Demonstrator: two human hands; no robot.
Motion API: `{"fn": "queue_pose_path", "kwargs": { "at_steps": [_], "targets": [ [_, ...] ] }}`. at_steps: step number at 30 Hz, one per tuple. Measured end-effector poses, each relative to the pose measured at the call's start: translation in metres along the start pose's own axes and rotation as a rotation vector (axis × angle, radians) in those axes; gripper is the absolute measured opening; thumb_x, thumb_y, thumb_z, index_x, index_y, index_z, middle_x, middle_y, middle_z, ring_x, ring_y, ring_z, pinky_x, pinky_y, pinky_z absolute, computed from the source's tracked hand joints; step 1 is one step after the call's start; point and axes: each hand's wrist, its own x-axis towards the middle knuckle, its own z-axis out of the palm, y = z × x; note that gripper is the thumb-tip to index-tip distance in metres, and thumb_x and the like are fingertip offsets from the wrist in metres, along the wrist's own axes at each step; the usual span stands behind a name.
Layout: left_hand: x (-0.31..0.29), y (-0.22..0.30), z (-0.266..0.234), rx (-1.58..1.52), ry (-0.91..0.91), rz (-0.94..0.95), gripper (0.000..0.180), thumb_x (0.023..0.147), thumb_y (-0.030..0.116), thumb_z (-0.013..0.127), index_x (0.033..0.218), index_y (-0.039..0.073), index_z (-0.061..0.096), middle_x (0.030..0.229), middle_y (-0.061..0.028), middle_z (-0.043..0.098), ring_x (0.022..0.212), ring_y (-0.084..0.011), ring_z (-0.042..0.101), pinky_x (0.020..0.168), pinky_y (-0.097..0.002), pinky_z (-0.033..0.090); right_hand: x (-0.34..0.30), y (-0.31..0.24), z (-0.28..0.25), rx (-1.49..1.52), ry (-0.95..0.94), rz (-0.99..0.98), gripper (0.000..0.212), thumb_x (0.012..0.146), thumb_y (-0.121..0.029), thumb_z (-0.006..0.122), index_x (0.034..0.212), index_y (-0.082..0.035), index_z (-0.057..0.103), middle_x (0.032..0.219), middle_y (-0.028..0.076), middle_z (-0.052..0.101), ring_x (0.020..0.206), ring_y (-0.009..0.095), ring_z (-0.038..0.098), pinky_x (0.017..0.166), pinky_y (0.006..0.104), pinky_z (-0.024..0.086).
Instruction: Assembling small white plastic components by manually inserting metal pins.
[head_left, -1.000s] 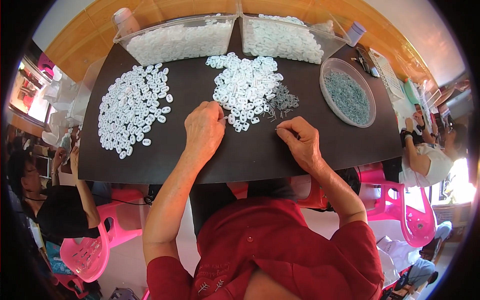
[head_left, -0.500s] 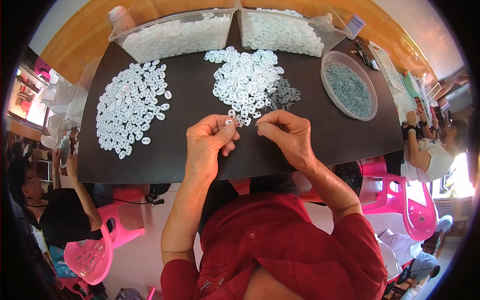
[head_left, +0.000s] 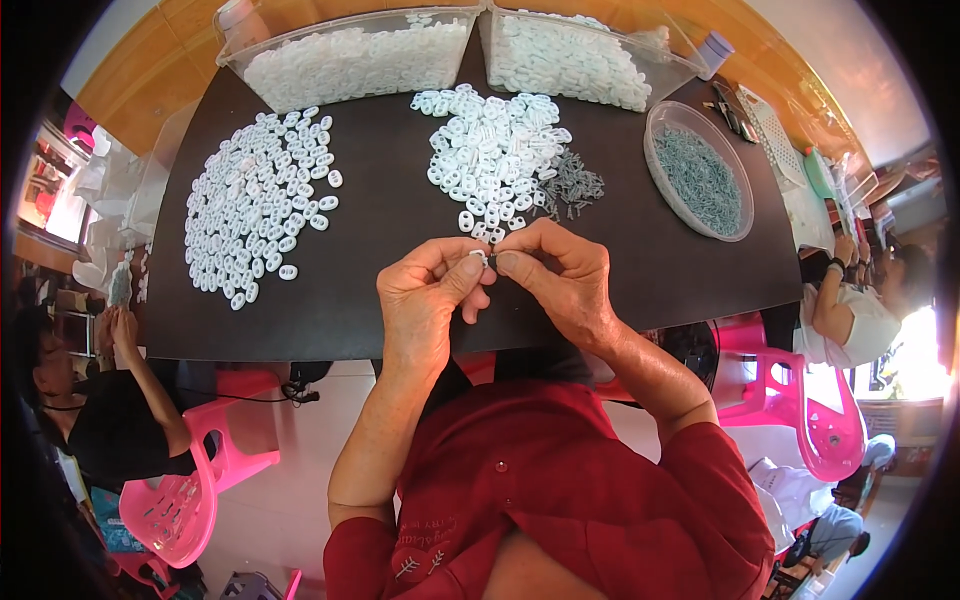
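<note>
My left hand [head_left: 425,295] pinches a small white oval plastic piece [head_left: 480,257] between thumb and forefinger. Facing it, my right hand [head_left: 568,285] has thumb and forefinger pressed together on a tiny dark, pin-like piece [head_left: 491,261], mostly hidden by the fingertips. The two pinches meet just over the table's near half. Right beyond them spreads a heap of white oval pieces with holes [head_left: 490,150]. Against its right side lies a small pile of grey pins [head_left: 575,188]. Further left is a wide spread of similar white ovals [head_left: 245,205].
Two clear bins [head_left: 355,98] [head_left: 655,98] of white pieces stand along the back. A round clear tub [head_left: 747,215] of grey pins sits at the right, with pliers-like tools [head_left: 735,118] behind it. Other people sit left and right near pink chairs [head_left: 205,500].
My right hand has moved left, bringing its pinched piece up to the white oval in my left hand. The left hand has shifted slightly right.
</note>
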Motion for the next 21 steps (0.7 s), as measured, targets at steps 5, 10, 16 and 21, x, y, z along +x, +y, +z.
{"fn": "queue_pose_path", "kwargs": {
  "at_steps": [5,10,16,21],
  "targets": [
    [-0.0014,-0.0029,0.0002,0.008,-0.009,0.041,0.012,0.084,0.002,0.062,0.093,-0.007,0.064,0.074,-0.0104,0.065,0.053,-0.0101,0.055,0.045,-0.0201,0.041,-0.0005,-0.0051,0.0023,0.044,-0.021,0.023,0.005,0.085,0.001,0.060,0.087,0.002,0.063,0.080,0.002,0.061,0.075,0.005,0.054,0.068,0.0213,0.044],
    [-0.0015,-0.0043,0.0003,0.007,-0.007,0.045,0.011,0.085,0.002,0.061,0.093,-0.006,0.063,0.074,-0.0094,0.064,0.054,-0.0097,0.054,0.045,-0.0203,0.041,-0.0013,0.0004,0.0030,0.024,-0.030,0.010,0.004,0.085,-0.004,0.060,0.085,-0.001,0.062,0.079,0.002,0.060,0.071,0.005,0.052,0.062,0.0215,0.042],
    [-0.0030,-0.0055,0.0015,0.036,0.017,0.044,0.010,0.086,0.003,0.060,0.092,-0.005,0.063,0.074,-0.0078,0.063,0.055,-0.0088,0.054,0.046,-0.0193,0.041,-0.0010,-0.0003,0.0036,0.014,-0.046,0.039,0.004,0.086,0.001,0.058,0.087,0.002,0.062,0.080,0.003,0.063,0.076,0.007,0.056,0.069,0.0215,0.045],
    [-0.0059,-0.0064,0.0053,0.075,0.044,0.074,0.009,0.087,0.003,0.059,0.092,-0.004,0.063,0.075,-0.0063,0.062,0.055,-0.0074,0.054,0.046,-0.0183,0.040,-0.0001,-0.0014,0.0049,-0.016,-0.043,0.038,0.004,0.085,0.001,0.058,0.086,0.002,0.062,0.080,0.003,0.063,0.075,0.006,0.055,0.068,0.0210,0.045]
  ]
}}
